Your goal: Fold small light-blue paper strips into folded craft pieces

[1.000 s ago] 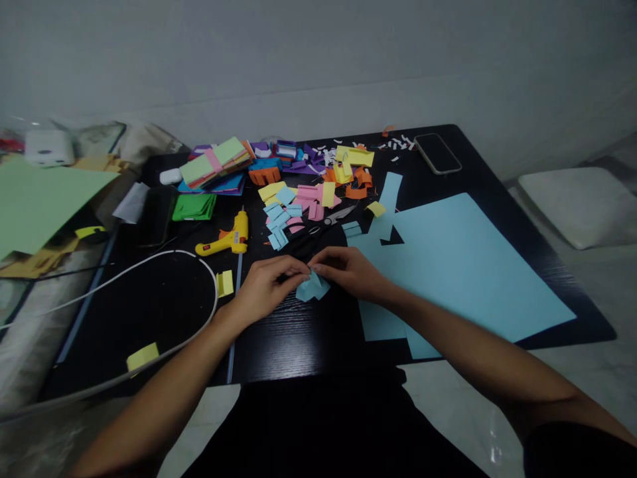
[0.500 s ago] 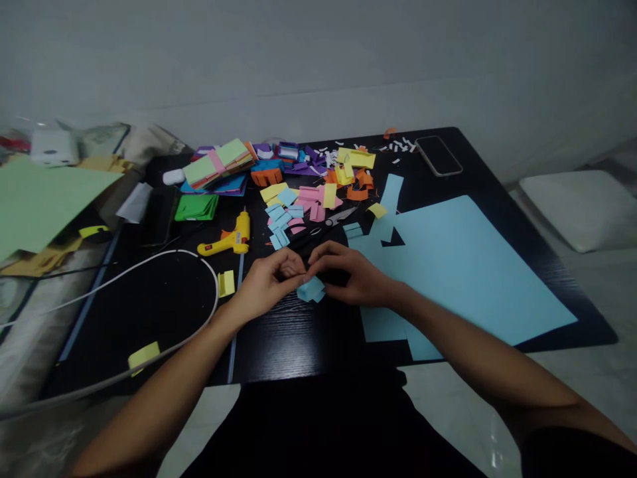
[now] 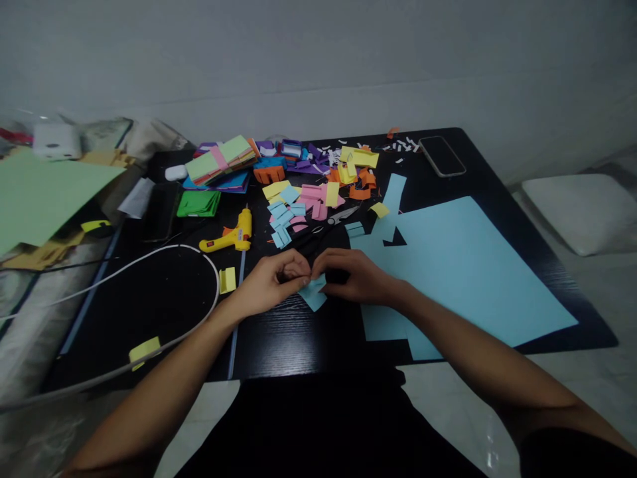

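A small light-blue piece of paper (image 3: 313,297) is pinched between my two hands, above the near middle of the dark table. My left hand (image 3: 271,282) grips its left side between thumb and fingers. From the right, my right hand (image 3: 351,275) holds the upper right part, fingers curled over it. Just beyond my hands lie scissors (image 3: 328,226), partly hidden behind my fingers. Several folded light-blue pieces (image 3: 283,219) lie beyond my left hand. A large light-blue sheet (image 3: 462,272) with a cut-out spreads under and beside my right forearm.
A yellow glue gun (image 3: 231,232) stands left of my hands, near a looped white cable (image 3: 216,279). Pink pieces (image 3: 314,199), orange pieces (image 3: 365,182) and a banded paper stack (image 3: 221,159) lie toward the back. A phone (image 3: 442,157) rests at the back right.
The light-blue piece has turned and shows a broader flat face below my fingers. My right hand's fingers have shifted slightly on it. The view has moved a little.
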`<state>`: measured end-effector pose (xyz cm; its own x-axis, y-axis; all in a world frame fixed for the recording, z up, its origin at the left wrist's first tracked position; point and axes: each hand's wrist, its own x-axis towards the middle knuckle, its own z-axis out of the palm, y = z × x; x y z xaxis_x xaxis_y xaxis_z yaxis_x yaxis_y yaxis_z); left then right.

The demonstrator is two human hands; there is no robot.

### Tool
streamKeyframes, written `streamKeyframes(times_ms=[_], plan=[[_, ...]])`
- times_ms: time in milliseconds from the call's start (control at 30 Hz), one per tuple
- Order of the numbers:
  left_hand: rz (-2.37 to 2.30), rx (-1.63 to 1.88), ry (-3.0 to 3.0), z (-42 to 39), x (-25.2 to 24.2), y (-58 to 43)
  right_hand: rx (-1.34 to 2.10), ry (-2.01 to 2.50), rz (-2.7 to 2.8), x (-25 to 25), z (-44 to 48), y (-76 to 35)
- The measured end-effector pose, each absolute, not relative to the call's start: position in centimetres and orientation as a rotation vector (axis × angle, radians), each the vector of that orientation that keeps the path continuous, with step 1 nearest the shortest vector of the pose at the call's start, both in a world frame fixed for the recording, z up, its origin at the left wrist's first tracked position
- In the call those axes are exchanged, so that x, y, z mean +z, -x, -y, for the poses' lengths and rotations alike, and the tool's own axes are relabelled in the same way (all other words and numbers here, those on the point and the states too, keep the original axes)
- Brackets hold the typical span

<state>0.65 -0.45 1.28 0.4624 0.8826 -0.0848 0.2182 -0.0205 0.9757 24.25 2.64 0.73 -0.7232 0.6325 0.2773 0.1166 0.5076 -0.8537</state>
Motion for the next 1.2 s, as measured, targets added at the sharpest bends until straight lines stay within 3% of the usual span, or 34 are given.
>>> streamKeyframes(times_ms=[600,867,1200], plan=[[-0.861,0.519,-1.464,0.0,2.1,-0.3,1.262,0.528,2.295,0.5,-2.2,-24.3],[-0.873,0.227,-1.22,-0.6,2.3,0.4,1.231,0.51,2.279,0.4,-1.7,-23.9],[-0.873,0.197,-1.284,-0.5,2.0,0.3,1.276,0.475,2.255,0.0,-1.3,-23.6]])
